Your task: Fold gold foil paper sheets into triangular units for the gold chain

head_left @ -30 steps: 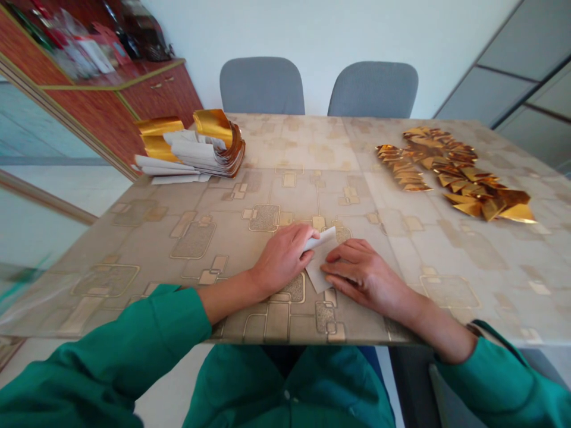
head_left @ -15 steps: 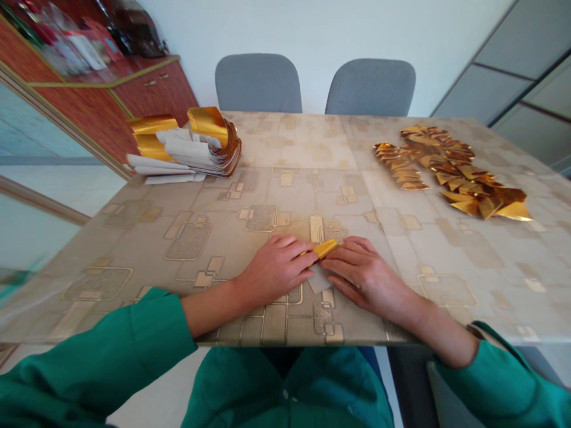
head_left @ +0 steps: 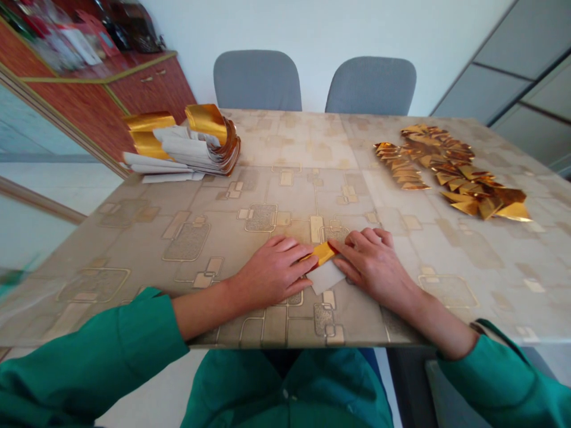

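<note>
A small sheet of gold foil paper [head_left: 325, 254], partly folded so that a gold strip and its pale underside show, lies on the table near the front edge. My left hand [head_left: 279, 267] closes over the left end of the paper, pressing it with the fingertips. On the right end, my right hand [head_left: 373, 261] pinches the gold fold between thumb and index finger, its other fingers curled. The palms hide parts of the sheet.
A bent stack of gold and white paper sheets [head_left: 191, 145] stands at the table's back left. Folded gold paper pieces [head_left: 450, 166] lie in rows at the back right. Two grey chairs [head_left: 257, 80] stand behind the patterned table [head_left: 250, 267].
My right hand has lifted its knuckles and curled its fingers, its index and thumb now at the fold. More of the pale underside shows between the hands. My left hand barely moved.
</note>
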The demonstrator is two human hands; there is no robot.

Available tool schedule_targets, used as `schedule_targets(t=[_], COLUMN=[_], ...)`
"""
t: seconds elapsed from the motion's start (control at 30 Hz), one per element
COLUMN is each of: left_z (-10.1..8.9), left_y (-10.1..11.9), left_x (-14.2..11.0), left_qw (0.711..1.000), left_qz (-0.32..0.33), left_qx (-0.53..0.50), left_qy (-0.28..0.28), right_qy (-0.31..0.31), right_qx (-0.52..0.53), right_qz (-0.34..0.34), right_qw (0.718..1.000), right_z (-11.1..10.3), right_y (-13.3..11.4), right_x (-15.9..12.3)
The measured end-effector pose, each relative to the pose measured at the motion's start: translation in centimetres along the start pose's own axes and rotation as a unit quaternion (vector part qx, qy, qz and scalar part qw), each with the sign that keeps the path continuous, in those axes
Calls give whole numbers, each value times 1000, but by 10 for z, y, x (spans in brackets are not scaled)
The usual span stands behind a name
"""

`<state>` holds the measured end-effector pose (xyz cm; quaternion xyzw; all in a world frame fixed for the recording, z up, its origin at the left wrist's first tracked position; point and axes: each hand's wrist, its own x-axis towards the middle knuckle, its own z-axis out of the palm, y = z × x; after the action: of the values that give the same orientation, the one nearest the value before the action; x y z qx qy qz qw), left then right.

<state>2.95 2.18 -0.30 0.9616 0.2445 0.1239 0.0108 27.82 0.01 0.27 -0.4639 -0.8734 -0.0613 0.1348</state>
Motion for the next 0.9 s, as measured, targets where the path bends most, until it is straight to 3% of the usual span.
schedule_targets(t=[0.27, 0.4, 0.5, 0.67, 0.77, 0.9], left_z=[-4, -10, -13, -14, -14, -14], left_y=[-14, -10, 1, 19, 19, 7], left_x=[-9, -12, -12, -16, -18, -14], left_qw=[995, 994, 996, 997, 994, 992], left_qz=[83, 88, 74, 27, 26, 77], left_qx=[-57, -56, -42, -71, -102, -100], left_qy=[-5, -20, -28, -18, -20, -16], right_qy=[1, 56, 97, 12, -18, -18], right_qx=[24, 46, 110, 175, 159, 151], right_qz=[7, 27, -4, -112, -123, -120], right_qw=[1000, 997, 989, 978, 979, 981], right_z=[3, 0, -7, -9, -6, -6], right_y=[11, 11, 2, -20, -25, -26], right_x=[0, 2, 4, 2, 0, 0])
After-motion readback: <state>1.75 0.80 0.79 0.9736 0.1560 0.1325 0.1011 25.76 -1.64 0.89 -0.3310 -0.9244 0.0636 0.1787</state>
